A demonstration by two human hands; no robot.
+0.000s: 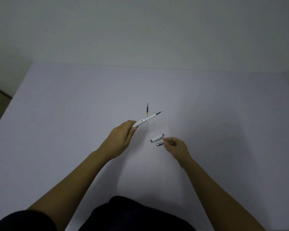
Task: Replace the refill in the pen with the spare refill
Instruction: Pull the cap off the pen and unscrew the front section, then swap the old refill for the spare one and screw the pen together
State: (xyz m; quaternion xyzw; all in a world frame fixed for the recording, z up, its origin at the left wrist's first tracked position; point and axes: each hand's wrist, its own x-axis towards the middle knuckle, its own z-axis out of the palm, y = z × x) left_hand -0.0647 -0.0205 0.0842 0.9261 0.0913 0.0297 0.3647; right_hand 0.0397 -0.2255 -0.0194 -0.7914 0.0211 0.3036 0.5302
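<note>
My left hand (122, 139) grips the rear end of the white pen barrel (143, 121), raised above the table and pointing up and to the right. A refill (158, 113) with a dark tip sticks out of the barrel's front. Behind it the spare refill (147, 110), dark with a yellow band, lies on the table pointing away from me. The white pen cap (157, 138) and a small silver tip piece (160, 144) lie side by side on the table. My right hand (175, 146) hovers just right of them, fingers loosely curled, holding nothing.
A plain white table (73, 122) fills the view, its far edge meeting a pale wall. Its left edge drops to a dark floor at the far left. My dark clothing shows at the bottom.
</note>
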